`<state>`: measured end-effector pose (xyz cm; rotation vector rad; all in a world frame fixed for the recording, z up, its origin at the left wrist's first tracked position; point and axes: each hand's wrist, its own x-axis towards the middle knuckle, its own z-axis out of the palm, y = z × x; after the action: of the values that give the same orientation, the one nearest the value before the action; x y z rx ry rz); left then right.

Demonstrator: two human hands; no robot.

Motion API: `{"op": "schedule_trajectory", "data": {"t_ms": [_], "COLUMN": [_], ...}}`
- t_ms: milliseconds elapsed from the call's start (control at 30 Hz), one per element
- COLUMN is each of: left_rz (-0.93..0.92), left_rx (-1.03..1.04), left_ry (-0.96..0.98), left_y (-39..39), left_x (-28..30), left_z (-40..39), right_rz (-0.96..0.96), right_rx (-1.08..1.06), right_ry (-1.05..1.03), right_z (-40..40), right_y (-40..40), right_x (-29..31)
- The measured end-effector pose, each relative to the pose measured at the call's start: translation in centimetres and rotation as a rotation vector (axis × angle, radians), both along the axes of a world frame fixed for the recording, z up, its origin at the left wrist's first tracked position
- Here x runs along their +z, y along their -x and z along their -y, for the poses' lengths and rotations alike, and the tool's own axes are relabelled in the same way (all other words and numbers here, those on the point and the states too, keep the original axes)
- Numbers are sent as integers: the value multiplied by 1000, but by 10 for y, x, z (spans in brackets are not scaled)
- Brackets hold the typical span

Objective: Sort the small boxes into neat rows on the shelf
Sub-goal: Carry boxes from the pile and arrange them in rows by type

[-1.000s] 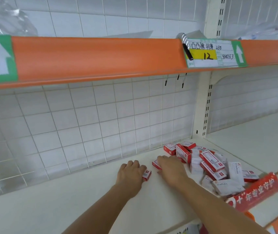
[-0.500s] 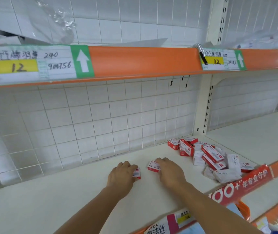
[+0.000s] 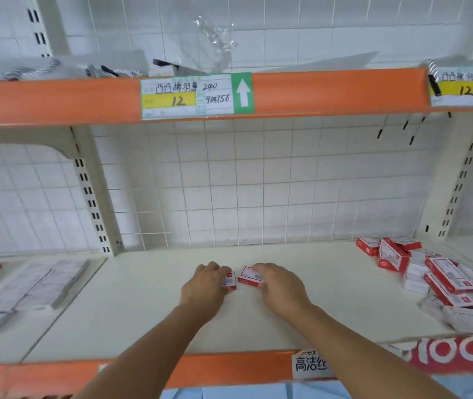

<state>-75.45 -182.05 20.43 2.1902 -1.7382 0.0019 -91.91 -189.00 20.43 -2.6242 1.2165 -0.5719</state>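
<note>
On the cream shelf [image 3: 330, 306], my left hand [image 3: 205, 286] lies palm down on a small red-and-white box [image 3: 230, 280], gripping it at its right edge. My right hand [image 3: 280, 286] holds a second red-and-white box [image 3: 248, 276] flat on the shelf. The two boxes lie side by side with a narrow gap between them. A loose heap of several red and white boxes [image 3: 431, 277] sits at the shelf's right end, well apart from both hands.
An orange upper shelf edge [image 3: 330, 90] with price labels hangs above. The wire grid back panel [image 3: 258, 182] stands behind. Grey flat packs [image 3: 25, 295] lie on the neighbouring shelf to the left. An orange front rail [image 3: 215, 370] bounds the shelf.
Both hands have slid left along the shelf with their boxes, away from the heap. The view has swung left, so the heap now sits at the far right.
</note>
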Motion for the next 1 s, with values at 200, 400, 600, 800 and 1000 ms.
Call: {"op": "schedule_trajectory", "data": {"t_ms": [200, 400, 600, 800, 1000], "left_rz": [-1, 27, 39, 31, 46], "left_rx": [164, 292, 379, 432, 466], "left_ry": [23, 33, 51, 46, 48], "left_y": [-29, -64, -106, -168, -234], "left_x": [5, 12, 16, 17, 20], "left_z": [-55, -110, -170, -246, -317], "right_rz": [13, 18, 5, 63, 111], "right_rx": [159, 270, 354, 395, 430], "right_ry": [43, 50, 75, 59, 29], "right_z": [-34, -73, -119, -182, -251], "right_y": [-37, -84, -137, -211, -288], "right_x": [-1, 6, 11, 18, 18]}}
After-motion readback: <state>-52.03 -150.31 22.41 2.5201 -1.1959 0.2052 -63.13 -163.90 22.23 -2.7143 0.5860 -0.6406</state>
